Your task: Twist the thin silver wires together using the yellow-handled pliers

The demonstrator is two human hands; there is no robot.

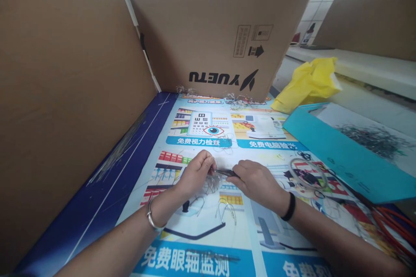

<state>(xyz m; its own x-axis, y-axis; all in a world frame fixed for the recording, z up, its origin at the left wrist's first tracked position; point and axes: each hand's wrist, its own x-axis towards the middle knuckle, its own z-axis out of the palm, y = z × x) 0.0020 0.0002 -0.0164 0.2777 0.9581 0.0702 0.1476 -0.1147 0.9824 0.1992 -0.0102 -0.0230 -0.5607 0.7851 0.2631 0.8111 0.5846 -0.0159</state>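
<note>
A smooth brown cardboard panel [201, 30] bearing an inverted "YUETU" stands behind a poster [234, 158] lettered 免费视力检查. Over its middle, the right hand [260, 184] and left hand [196, 173] nearly meet: the former grasps a slim dark tool [228, 172], long axis sideways, tip pointing left; the latter's fingers pinch what looks like curling silvery wire [212, 185].
</note>
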